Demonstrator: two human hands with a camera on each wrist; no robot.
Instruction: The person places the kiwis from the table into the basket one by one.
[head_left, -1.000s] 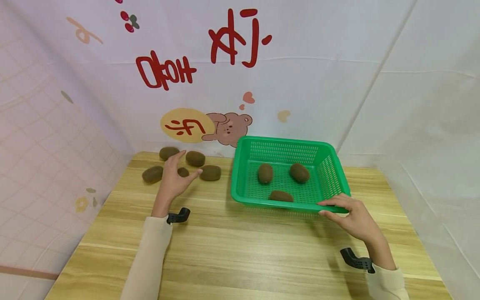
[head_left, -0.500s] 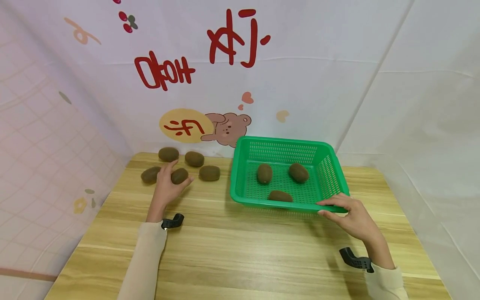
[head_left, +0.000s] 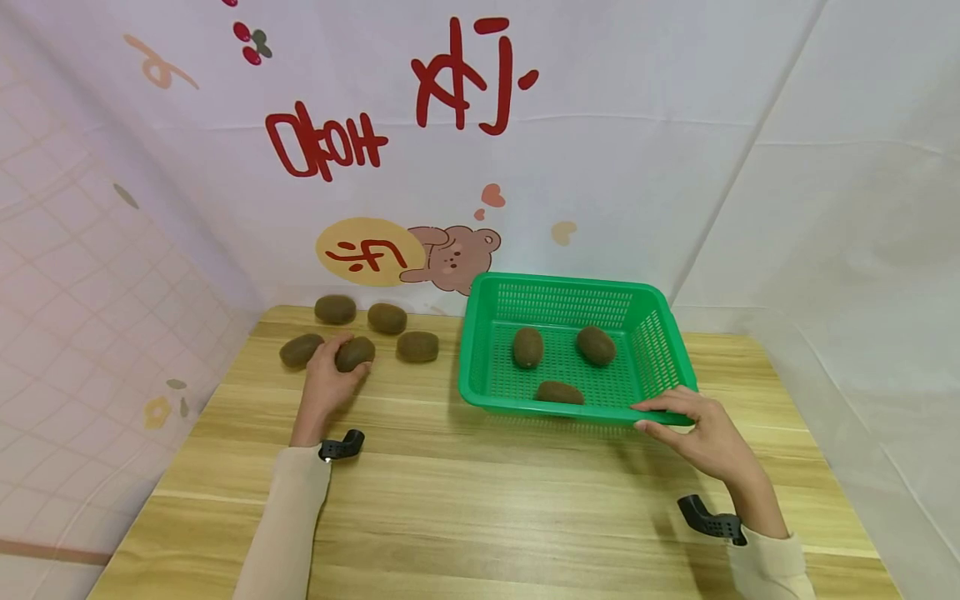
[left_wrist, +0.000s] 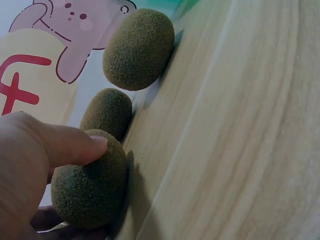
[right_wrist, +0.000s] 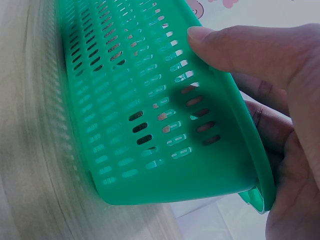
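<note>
Two hands: our left hand (head_left: 327, 379) grasps a brown fuzzy oval kiwi (head_left: 355, 353) left of the green perforated plastic basket (head_left: 660, 350), whose corner our right hand (head_left: 705, 433) pinches; a loose grasp risks nudging neighbouring kiwis rolling.

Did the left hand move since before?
Yes. The left hand came down from above the kiwis and now grips one kiwi on the table, left of the basket.

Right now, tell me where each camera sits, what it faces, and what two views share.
Head: above the table, looking forward and down; both forearms, left hand and right hand show.
Left wrist: low, facing the thumb on the gripped kiwi.
Right wrist: facing fingers pinching the green basket rim.
Shared: head and left wrist both show the gripped kiwi.
</note>
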